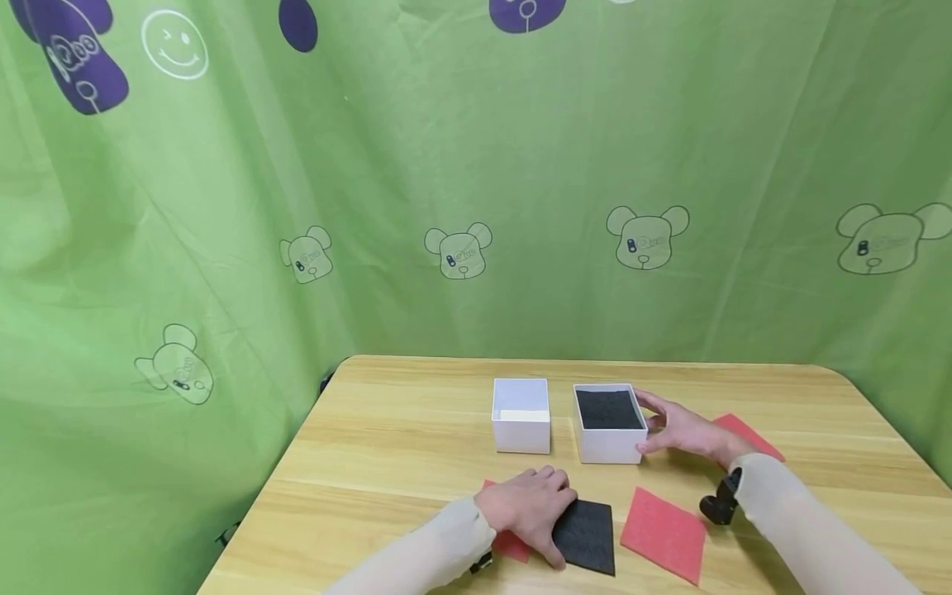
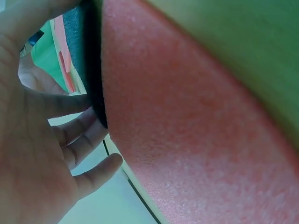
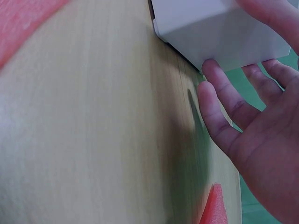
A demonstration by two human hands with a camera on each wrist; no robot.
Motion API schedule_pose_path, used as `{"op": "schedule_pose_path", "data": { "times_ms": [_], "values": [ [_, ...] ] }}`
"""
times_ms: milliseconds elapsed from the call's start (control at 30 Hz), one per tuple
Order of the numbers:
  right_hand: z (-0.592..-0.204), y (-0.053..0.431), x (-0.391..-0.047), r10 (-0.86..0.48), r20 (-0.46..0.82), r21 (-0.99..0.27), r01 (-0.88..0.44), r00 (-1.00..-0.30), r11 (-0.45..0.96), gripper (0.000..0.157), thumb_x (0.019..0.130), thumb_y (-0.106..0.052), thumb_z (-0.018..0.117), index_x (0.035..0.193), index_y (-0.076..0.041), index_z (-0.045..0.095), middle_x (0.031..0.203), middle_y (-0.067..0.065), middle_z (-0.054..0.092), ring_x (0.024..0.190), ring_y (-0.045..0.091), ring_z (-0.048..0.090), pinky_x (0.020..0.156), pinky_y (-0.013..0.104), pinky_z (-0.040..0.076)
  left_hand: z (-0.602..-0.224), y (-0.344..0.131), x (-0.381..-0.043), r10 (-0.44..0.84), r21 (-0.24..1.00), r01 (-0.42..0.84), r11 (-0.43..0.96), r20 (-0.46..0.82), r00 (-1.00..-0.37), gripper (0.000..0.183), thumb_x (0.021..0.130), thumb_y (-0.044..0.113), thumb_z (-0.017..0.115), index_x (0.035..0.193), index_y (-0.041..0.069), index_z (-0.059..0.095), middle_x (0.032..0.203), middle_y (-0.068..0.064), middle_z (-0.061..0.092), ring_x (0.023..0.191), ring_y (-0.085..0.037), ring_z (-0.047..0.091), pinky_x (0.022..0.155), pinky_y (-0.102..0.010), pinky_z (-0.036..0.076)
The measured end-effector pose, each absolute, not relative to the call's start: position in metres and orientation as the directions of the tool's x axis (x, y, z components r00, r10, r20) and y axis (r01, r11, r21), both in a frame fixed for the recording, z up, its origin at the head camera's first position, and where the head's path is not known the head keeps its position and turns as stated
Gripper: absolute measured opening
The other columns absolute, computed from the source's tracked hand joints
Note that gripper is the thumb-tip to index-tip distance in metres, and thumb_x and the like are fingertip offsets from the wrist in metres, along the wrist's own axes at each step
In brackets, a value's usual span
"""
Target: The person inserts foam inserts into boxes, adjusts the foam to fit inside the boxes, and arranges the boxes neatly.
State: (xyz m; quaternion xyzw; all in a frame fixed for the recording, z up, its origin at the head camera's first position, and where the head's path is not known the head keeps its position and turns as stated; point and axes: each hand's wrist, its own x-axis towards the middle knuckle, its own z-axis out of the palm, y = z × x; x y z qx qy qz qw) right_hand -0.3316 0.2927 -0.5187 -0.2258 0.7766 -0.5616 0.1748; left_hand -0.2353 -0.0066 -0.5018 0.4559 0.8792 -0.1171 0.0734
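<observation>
My left hand (image 1: 530, 506) holds a black foam sheet (image 1: 587, 535), its thumb at the near edge and its fingers at the far edge. In the left wrist view the fingertips meet the dark edge of that sheet, beside a red foam sheet (image 2: 187, 116). This red sheet lies partly under my hand in the head view. My right hand (image 1: 680, 430) grips the right side of a white box (image 1: 611, 446), thumb at the near corner and fingers farther back. Black foam (image 1: 608, 410) fills the top of that box.
A second white box (image 1: 522, 436), with a pale piece inside, stands left of the first. One red sheet (image 1: 665, 533) lies near the front of the wooden table (image 1: 394, 413); another red sheet (image 1: 751, 436) lies behind my right wrist. A green curtain (image 1: 521, 149) hangs behind.
</observation>
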Motion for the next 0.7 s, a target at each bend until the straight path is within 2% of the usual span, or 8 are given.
{"op": "schedule_pose_path", "data": {
  "times_ms": [133,300,700],
  "values": [
    [-0.519,0.293,-0.332,-0.562,-0.004,-0.955,-0.164,-0.827,0.249,0.100,0.068,-0.005,0.073,0.140,-0.003,0.004,0.140,0.026,0.007,0.107,0.039,0.044,0.083,0.036,0.044,-0.503,-0.006,-0.234,0.788,-0.170,0.814,0.555,-0.206,-0.580,0.066,0.058,0.067,0.062,0.108,0.026,0.048,0.100,0.011,0.038,0.088,-0.003,0.036,0.071,-0.017,0.033],
    [-0.519,0.292,-0.332,-0.558,-0.007,-0.955,-0.161,-0.830,0.250,0.100,0.068,-0.005,0.073,0.141,-0.004,0.005,0.141,0.026,0.007,0.107,0.039,0.043,0.082,0.036,0.044,-0.503,-0.009,-0.236,0.795,-0.159,0.813,0.560,-0.171,-0.582,0.070,0.058,0.067,0.061,0.111,0.023,0.048,0.104,0.011,0.040,0.090,-0.003,0.038,0.073,-0.016,0.035],
    [-0.519,0.292,-0.331,-0.565,-0.004,-0.951,-0.171,-0.825,0.256,0.098,0.069,-0.004,0.072,0.140,-0.002,0.005,0.140,0.026,0.008,0.106,0.035,0.046,0.081,0.033,0.045,-0.484,-0.016,-0.250,0.818,0.022,0.817,0.576,-0.020,-0.575,0.083,0.063,0.058,0.064,0.128,0.014,0.038,0.110,0.007,0.039,0.092,-0.003,0.041,0.078,-0.011,0.034]
  ]
}}
